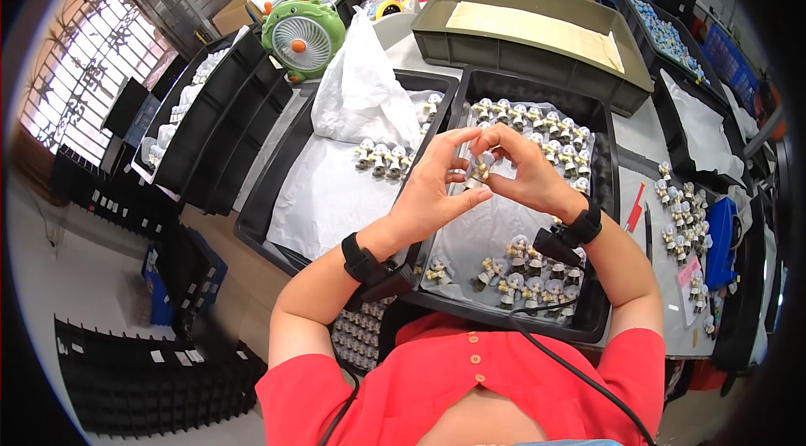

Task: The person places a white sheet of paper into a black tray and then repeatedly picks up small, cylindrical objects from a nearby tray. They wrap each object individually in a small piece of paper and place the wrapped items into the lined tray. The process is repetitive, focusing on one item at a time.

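Between my two hands, above the right-hand black tray, is a small white-haired figurine. The fingers of my left hand close on its left side, and those of my right hand pinch it from the right. Rows of similar figurines stand at the far end of this tray, and a looser group lies at its near end. In the left-hand black tray, a short row of figurines stands on white sheeting. Each wrist wears a black band with a small device.
A green toy-shaped fan stands at the back left near a crumpled white plastic bag. A large olive bin sits beyond the trays. More figurines and a red tool lie on the right. Someone sits across the table.
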A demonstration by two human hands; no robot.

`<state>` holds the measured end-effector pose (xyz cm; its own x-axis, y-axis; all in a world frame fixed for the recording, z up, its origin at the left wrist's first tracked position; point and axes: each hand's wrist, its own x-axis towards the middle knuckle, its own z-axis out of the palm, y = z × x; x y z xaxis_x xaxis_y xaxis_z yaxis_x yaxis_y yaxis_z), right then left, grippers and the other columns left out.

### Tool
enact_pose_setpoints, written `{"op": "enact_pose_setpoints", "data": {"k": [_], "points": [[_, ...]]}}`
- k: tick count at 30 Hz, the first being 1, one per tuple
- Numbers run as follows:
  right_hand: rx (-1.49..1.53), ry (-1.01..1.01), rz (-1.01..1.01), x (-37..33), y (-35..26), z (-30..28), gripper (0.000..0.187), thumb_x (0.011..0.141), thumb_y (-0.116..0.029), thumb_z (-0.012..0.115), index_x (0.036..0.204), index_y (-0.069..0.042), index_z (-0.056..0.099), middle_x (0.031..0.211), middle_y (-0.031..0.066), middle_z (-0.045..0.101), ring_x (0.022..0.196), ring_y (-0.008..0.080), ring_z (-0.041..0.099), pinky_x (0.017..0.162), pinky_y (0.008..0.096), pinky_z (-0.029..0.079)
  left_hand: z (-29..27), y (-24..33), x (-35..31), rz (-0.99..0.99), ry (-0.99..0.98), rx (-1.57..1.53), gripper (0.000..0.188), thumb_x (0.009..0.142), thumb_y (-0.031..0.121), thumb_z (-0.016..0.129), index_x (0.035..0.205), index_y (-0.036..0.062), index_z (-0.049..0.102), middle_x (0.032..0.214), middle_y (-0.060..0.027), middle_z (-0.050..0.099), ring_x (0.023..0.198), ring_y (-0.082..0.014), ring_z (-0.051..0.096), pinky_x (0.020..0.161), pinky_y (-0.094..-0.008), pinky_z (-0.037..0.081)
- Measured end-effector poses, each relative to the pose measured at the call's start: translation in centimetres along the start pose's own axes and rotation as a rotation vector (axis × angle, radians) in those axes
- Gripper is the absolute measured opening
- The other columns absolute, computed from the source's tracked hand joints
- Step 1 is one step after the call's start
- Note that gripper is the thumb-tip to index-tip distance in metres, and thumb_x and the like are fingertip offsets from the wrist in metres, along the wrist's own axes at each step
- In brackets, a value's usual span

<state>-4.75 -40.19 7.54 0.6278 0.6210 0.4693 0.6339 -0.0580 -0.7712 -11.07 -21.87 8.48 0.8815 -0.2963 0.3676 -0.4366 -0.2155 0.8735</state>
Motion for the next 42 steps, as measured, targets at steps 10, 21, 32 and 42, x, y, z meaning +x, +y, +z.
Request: {"op": "enact_pose_setpoints", "data": {"k": [10,21,32,42], "points": [[0.118,0.018,0.099,0.1,0.1,-0.1,0.040,0.076,-0.008,0.071,0.112,-0.003,0.055,0.103,0.0047,0.059,0.094,0.0125,0.056,0.083,0.0272,0.047,-0.4,-1.3,-0.1,-0.280,0.041,-0.531,0.044,0.088,0.006,0.059,0.128,0.0045,0.041,0.118,-0.0064,0.047,0.101,-0.0136,0.056,0.089,-0.0313,0.048],[0.231,0.156,0.034,0.0,0.0,0.8,0.041,0.074,-0.010,0.076,0.110,-0.003,0.057,0.098,0.0035,0.059,0.084,0.0103,0.056,0.078,0.0240,0.048,-0.5,-1.4,0.0,-0.414,0.064,-0.841,0.037,0.097,0.028,0.044,0.128,0.0080,0.043,0.114,-0.0037,0.055,0.102,-0.0143,0.056,0.089,-0.0340,0.047],[0.265,0.210,0.181,-0.1,1.0,1.1,0.018,0.088,-0.017,0.063,0.094,0.000,0.062,0.079,0.0027,0.064,0.068,0.0060,0.058,0.060,0.0218,0.049,-0.6,-2.3,-0.3,-0.592,-0.182,-0.987,0.040,0.100,0.037,0.031,0.122,0.0060,0.045,0.102,-0.0149,0.063,0.090,-0.0204,0.062,0.077,-0.0309,0.047],[0.357,0.206,0.282,-0.2,0.6,0.7,0.016,0.089,-0.015,0.061,0.093,0.000,0.062,0.080,0.0031,0.064,0.071,0.0076,0.060,0.063,0.0220,0.051,-0.3,-4.1,-0.6,-0.570,-0.235,-1.099,0.041,0.101,0.036,0.029,0.121,0.0053,0.048,0.103,-0.0151,0.062,0.088,-0.0178,0.059,0.073,-0.0282,0.047]]}}
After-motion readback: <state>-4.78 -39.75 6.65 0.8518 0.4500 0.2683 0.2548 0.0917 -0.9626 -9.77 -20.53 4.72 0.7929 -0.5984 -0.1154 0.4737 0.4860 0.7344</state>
